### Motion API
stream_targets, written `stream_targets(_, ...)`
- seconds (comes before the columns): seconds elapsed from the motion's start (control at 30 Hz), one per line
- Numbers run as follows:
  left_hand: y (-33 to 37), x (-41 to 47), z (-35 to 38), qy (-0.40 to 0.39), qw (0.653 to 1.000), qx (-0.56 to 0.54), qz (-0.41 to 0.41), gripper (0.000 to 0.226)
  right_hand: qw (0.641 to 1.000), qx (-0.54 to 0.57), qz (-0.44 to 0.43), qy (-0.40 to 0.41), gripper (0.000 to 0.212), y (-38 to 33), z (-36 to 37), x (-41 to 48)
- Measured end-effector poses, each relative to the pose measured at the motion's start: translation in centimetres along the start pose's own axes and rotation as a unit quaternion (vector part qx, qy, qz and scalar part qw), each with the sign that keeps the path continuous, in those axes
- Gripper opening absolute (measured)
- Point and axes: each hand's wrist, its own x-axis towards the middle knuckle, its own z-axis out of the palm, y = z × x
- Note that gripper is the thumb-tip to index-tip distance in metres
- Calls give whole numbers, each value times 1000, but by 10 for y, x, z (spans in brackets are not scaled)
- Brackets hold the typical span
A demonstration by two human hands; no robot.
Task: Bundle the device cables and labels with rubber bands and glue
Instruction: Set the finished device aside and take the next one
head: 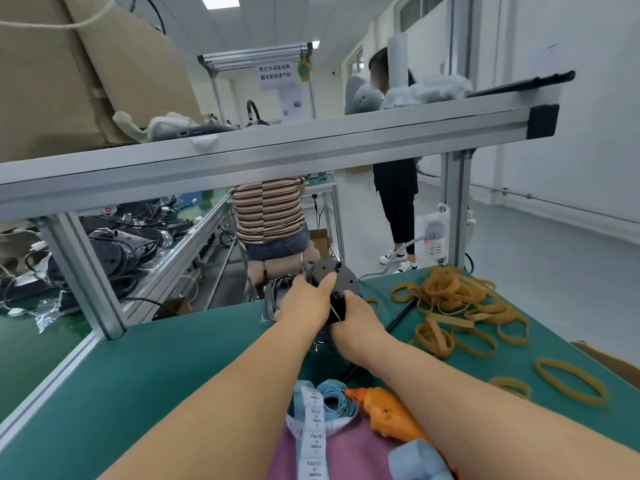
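**Q:** Head view: where is the work, and what are the hands doing?

**A:** At the far edge of the green worktop (173,358). The left hand (304,299) grips a dark round device (337,275), its thumb lying up against the disc's face. The right hand (356,317) is curled around the black cable bundle (337,306) just below the disc. A thin tan rubber band (335,311) runs taut between the two hands. How far it is wrapped is hidden.

**Q:** How would these things handle?

**A:** By the look of it, the disc is rigid and fairly light, and best held by its rim. The cable is springy and will try to uncoil, so grip the coil itself. The band is stretchy and could snap back if it slips.

**Q:** What else lies on the surface?

**A:** A loose pile of rubber bands (460,303) lies to the right. Near the person are an orange glue gun (388,414), a strip of printed labels (311,427) and a pale blue roll (337,398).

**Q:** And the room?

**A:** It is a bright workshop. An aluminium shelf rail (277,147) crosses overhead, carrying cardboard and wrapped items. More dark devices are heaped on the left. Beyond, one person in a striped top (266,213) sits and another in dark clothes (394,202) stands.
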Motion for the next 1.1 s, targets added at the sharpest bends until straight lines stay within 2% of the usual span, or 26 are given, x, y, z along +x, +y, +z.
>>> stream_targets(0.1,-4,-4,2,56,998,-31,13,60,999,31,6,-5,48,-1,0,-7)
stream_targets(0.17,-2,-9,-2,84,995,-51,31,51,999,51,5,-4,42,-3,0,-14)
stream_targets(0.33,-1,-22,-26,107,980,-150,69,32,996,75,-36,24,33,-23,-4,-30)
stream_targets(0.4,-2,-28,-40,114,969,-207,69,33,995,63,-68,37,39,-37,-5,-40)
stream_targets(0.5,-5,-40,-62,119,954,-270,61,46,990,37,-122,55,43,-59,-7,-60)
stream_targets(0.63,-18,-64,-94,128,927,-351,40,51,983,17,-175,45,45,-77,-13,-94)
stream_targets(0.77,-40,-109,-130,115,899,-422,17,42,965,124,-211,95,52,-77,-18,-135)
stream_targets(0.87,-58,-148,-152,111,883,-456,24,29,950,232,-151,141,50,-68,-18,-157)
stream_targets(0.93,-68,-175,-161,107,876,-470,22,24,941,316,-67,97,59,-64,-13,-170)
stream_targets(1.0,-80,-198,-165,95,874,-477,17,24,914,407,-9,9,68,-63,-2,-182)
stream_targets(1.1,-99,-229,-160,65,873,-482,14,26,841,530,-20,-109,67,-64,20,-199)
